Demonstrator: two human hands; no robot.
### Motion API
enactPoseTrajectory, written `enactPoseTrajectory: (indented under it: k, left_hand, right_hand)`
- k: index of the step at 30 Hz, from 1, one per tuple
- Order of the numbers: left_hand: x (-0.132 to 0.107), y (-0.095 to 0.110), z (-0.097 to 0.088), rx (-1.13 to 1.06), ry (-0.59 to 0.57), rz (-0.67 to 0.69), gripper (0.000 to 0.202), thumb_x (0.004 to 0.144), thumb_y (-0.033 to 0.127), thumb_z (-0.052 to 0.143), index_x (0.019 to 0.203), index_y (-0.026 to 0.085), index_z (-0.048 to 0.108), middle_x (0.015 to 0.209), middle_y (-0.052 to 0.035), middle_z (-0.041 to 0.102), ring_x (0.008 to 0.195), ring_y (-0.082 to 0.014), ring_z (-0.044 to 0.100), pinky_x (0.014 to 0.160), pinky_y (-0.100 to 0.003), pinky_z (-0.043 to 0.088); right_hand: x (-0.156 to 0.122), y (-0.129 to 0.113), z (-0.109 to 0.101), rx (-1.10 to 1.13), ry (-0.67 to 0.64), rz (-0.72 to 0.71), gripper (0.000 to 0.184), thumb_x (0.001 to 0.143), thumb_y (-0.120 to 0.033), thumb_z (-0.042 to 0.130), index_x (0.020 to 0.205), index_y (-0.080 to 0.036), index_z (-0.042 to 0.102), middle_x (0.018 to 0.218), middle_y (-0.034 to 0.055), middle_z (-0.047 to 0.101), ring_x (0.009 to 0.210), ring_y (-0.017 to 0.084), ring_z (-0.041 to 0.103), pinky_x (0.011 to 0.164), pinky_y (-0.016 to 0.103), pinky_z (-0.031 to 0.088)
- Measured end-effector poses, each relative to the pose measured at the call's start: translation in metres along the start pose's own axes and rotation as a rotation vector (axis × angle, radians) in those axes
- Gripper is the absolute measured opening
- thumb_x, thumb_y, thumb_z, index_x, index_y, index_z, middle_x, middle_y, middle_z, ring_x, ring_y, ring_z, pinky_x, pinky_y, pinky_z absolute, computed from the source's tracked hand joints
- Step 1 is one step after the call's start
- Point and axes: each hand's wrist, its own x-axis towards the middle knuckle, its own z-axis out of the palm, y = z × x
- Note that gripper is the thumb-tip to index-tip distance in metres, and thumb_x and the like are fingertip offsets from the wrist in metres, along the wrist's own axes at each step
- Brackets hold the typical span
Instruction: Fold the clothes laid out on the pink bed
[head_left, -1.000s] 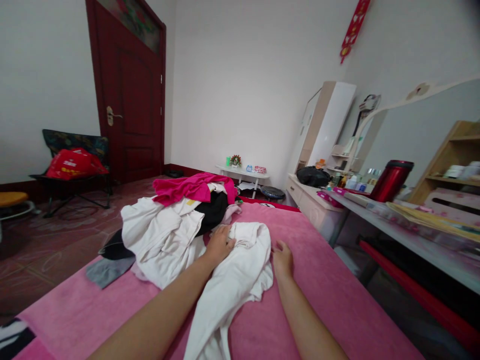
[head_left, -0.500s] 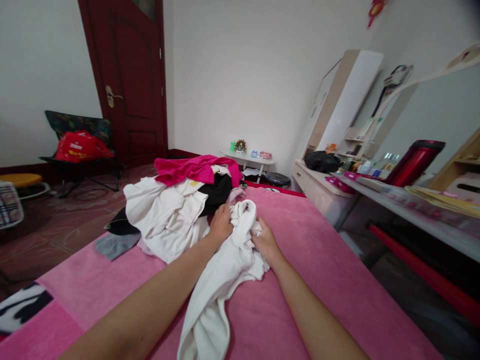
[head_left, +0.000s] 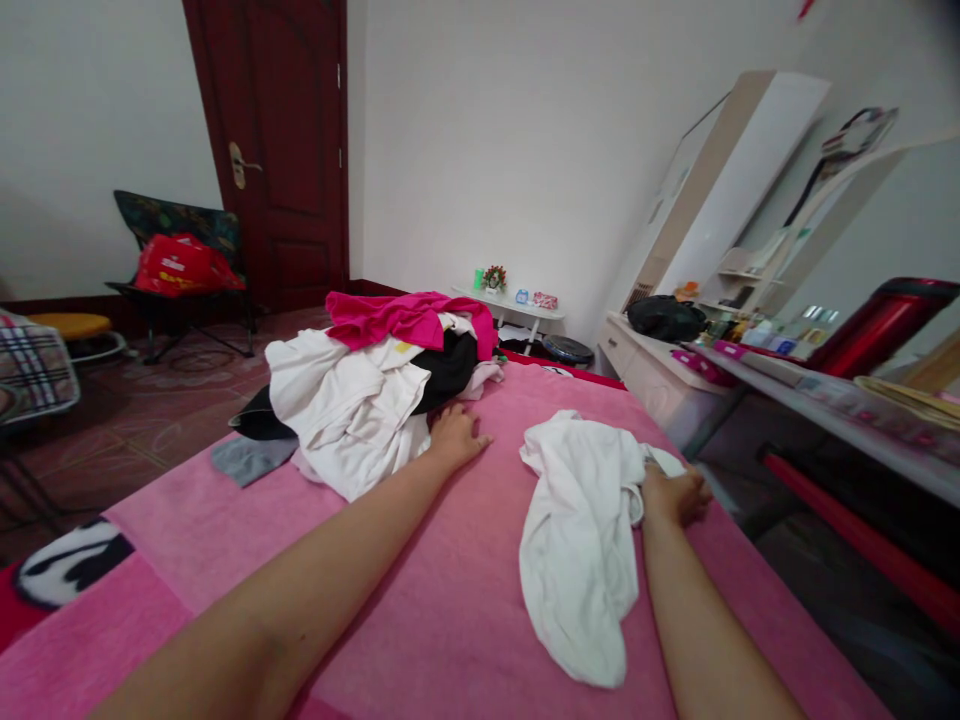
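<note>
A white garment (head_left: 581,520) lies crumpled on the pink blanket (head_left: 465,590) toward the bed's right edge. My right hand (head_left: 673,493) grips its right side, fingers closed in the cloth. My left hand (head_left: 455,438) rests flat on the blanket with fingers stretched out, holding nothing, right beside a pile of clothes (head_left: 360,385). The pile holds white pieces, a black piece and a magenta top (head_left: 405,316) on top.
A grey cloth (head_left: 247,458) pokes out at the pile's left. A desk (head_left: 832,415) with a red thermos (head_left: 881,322) runs along the right, close to the bed. A dark red door (head_left: 281,150), a folding chair with a red bag (head_left: 180,265) and a small white table (head_left: 510,305) stand beyond.
My right hand has dragged the white garment away from the pile to the bed's right side. My left hand let go of it and now lies flat by the pile.
</note>
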Motion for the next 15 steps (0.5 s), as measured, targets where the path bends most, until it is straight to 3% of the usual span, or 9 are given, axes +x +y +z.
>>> enactPoseTrajectory:
  k: [3, 6, 9, 13, 15]
  left_hand:
    - [-0.001, 0.002, 0.0, 0.02, -0.015, 0.04, 0.042, 0.078, 0.045, 0.063, 0.111, 0.02, 0.065, 0.127, -0.0138, 0.054, 0.118, -0.0337, 0.047, 0.097, -0.045, 0.038]
    - [-0.001, 0.003, 0.001, 0.03, -0.031, 0.075, 0.04, 0.081, 0.043, 0.06, 0.113, 0.019, 0.064, 0.126, -0.0141, 0.054, 0.117, -0.0334, 0.047, 0.096, -0.045, 0.039]
    - [0.0, 0.002, 0.003, 0.019, -0.042, 0.11, 0.038, 0.083, 0.041, 0.057, 0.114, 0.02, 0.064, 0.126, -0.013, 0.054, 0.118, -0.0314, 0.047, 0.099, -0.043, 0.037]
    - [-0.001, 0.001, 0.005, -0.03, -0.056, 0.157, 0.036, 0.084, 0.037, 0.056, 0.114, 0.019, 0.064, 0.126, -0.0136, 0.054, 0.119, -0.0313, 0.046, 0.1, -0.044, 0.036]
    - [-0.001, 0.003, 0.004, -0.072, -0.069, 0.183, 0.035, 0.084, 0.036, 0.056, 0.112, 0.019, 0.064, 0.124, -0.0137, 0.056, 0.117, -0.0309, 0.047, 0.101, -0.044, 0.035]
  right_hand:
    - [-0.013, -0.014, 0.002, 0.047, 0.014, -0.3, 0.039, 0.079, -0.031, 0.051, 0.115, -0.018, 0.056, 0.129, 0.0178, 0.051, 0.121, 0.035, 0.043, 0.097, 0.05, 0.033]
    - [-0.031, -0.044, 0.008, 0.126, -0.353, -0.539, 0.039, 0.085, -0.04, 0.045, 0.115, -0.019, 0.056, 0.109, 0.0102, 0.063, 0.095, 0.024, 0.058, 0.085, 0.037, 0.042]
    - [-0.049, -0.062, 0.013, -0.005, -0.683, -0.593, 0.049, 0.074, -0.054, 0.06, 0.111, -0.023, 0.061, 0.106, 0.0075, 0.064, 0.087, 0.023, 0.06, 0.077, 0.034, 0.043]
    - [-0.063, -0.066, 0.015, 0.135, -0.812, -0.581, 0.02, 0.066, -0.04, 0.07, 0.071, -0.021, 0.067, 0.088, 0.0066, 0.066, 0.085, 0.024, 0.06, 0.081, 0.034, 0.04]
    - [-0.065, -0.068, 0.015, 0.256, -0.818, -0.566, 0.02, 0.071, -0.04, 0.064, 0.068, -0.02, 0.065, 0.084, 0.006, 0.066, 0.086, 0.023, 0.06, 0.082, 0.034, 0.041]
